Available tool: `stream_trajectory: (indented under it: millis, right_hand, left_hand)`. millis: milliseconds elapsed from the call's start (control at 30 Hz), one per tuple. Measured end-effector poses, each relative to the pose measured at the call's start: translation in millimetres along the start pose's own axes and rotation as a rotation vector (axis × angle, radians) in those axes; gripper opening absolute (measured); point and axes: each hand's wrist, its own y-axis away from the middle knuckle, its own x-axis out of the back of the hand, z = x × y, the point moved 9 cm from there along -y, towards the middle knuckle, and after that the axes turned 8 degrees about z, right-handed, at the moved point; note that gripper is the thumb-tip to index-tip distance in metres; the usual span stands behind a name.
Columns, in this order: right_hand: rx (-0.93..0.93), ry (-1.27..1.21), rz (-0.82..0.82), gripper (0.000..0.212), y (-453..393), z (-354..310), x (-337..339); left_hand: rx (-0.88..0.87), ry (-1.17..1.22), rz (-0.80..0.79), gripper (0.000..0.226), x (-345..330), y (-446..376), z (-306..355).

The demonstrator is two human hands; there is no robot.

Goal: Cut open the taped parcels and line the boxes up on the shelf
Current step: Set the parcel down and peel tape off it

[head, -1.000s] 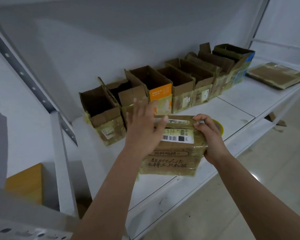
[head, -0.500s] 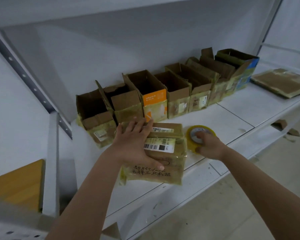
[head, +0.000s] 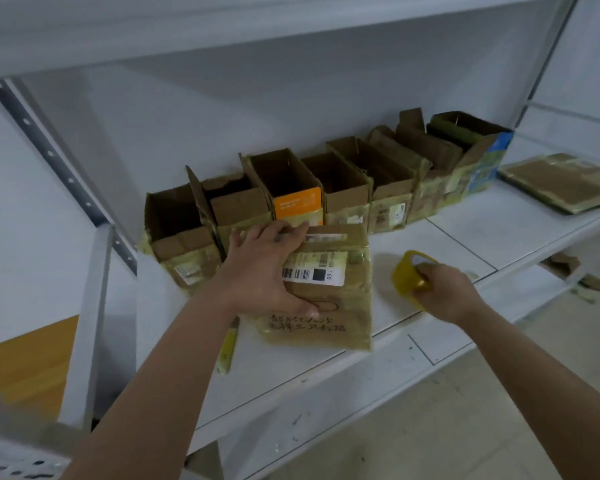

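A taped brown parcel with a white barcode label and handwriting lies on the white shelf. My left hand rests flat on its left part, fingers spread. To its right, my right hand grips a yellow tape roll lifted on edge off the shelf. Behind the parcel, several opened cardboard boxes stand in a row along the back wall. A yellow utility knife lies on the shelf under my left forearm, partly hidden.
A flattened piece of cardboard lies at the shelf's far right. A perforated metal upright slants at the left. Cardboard scraps lie on the floor below right. An orange-brown surface shows at lower left.
My right hand left the parcel, moved right onto the tape roll, closed on it and tipped it up. My left hand slid onto the parcel's top and stays there.
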Motion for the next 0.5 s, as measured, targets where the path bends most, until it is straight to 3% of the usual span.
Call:
stream_trajectory:
  millis: [100, 300, 500]
  right_hand:
    - [-0.025, -0.347, 0.068, 0.018, -2, -7, 49]
    - [0.126, -0.823, 0.014, 0.008, 19, -74, 116]
    - [0.256, -0.833, -0.1, 0.01, 31, -143, 105]
  left_hand:
    - [-0.024, -0.033, -0.078, 0.134, -13, -9, 9]
    - [-0.017, -0.011, -0.203, 0.135, -36, -10, 15]
    - [0.049, 0.49, 0.066, 0.127, -8, -1, 20]
